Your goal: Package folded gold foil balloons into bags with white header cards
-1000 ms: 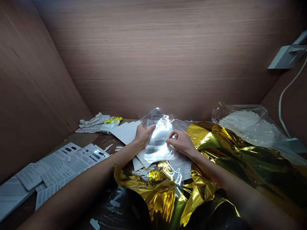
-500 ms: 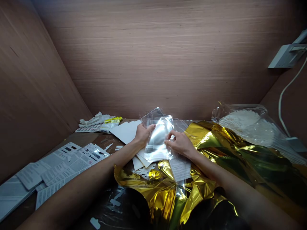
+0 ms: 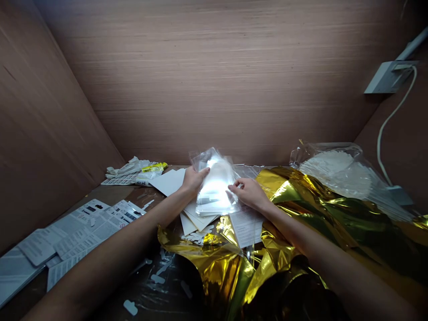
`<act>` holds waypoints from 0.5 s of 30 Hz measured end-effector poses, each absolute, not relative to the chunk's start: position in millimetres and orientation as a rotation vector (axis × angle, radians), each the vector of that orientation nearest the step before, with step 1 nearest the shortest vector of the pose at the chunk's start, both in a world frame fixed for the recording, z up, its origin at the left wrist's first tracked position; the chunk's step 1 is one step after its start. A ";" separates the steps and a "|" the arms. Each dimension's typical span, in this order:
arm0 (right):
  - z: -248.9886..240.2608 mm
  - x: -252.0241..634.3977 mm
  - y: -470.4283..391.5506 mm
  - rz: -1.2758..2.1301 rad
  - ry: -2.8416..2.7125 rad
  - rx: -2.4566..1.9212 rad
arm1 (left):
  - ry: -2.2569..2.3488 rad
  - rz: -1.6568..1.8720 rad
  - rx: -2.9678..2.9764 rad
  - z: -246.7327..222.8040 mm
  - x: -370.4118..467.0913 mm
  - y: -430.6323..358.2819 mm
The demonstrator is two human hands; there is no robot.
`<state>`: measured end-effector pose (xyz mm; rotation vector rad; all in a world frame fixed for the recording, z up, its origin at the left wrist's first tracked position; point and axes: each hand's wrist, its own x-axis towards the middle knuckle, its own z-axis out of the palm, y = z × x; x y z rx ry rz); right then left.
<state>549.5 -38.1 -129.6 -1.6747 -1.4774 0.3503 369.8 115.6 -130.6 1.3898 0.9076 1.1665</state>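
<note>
Near the middle, my left hand [image 3: 195, 180] grips the left side of several clear plastic bags [image 3: 217, 189], its thumb on top. Strong glare hides their surface detail. My right hand [image 3: 247, 191] is at the bags' right edge, with thumb and index finger pinched together; whether they hold a bag's edge is hard to make out. White cards [image 3: 169, 182] lie beneath and to the left of the bags. Crumpled gold foil [image 3: 217, 267] spreads below my hands, beside a printed sheet [image 3: 247, 227].
Printed cards [image 3: 83, 223] lie at the left. A yellow tube [image 3: 154, 167] rests on paper at the back left. More gold foil [image 3: 354, 223] covers the right side, before a plastic bag of white discs [image 3: 334, 167]. A power socket [image 3: 389, 78] hangs on the right wall.
The view has shifted slightly. The clear bags have tilted and catch more glare. My right hand's fingers have drawn closer together at their right edge.
</note>
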 end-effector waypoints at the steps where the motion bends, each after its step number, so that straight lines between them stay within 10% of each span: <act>1: -123.9 554.4 -37.7 0.375 -1.441 -1.647 | 0.945 1.175 1.391 -128.3 368.0 121.1; 15: 21.7 602.5 -102.5 0.448 -1.077 -1.021 | 1.453 1.023 2.147 -40.7 341.4 104.3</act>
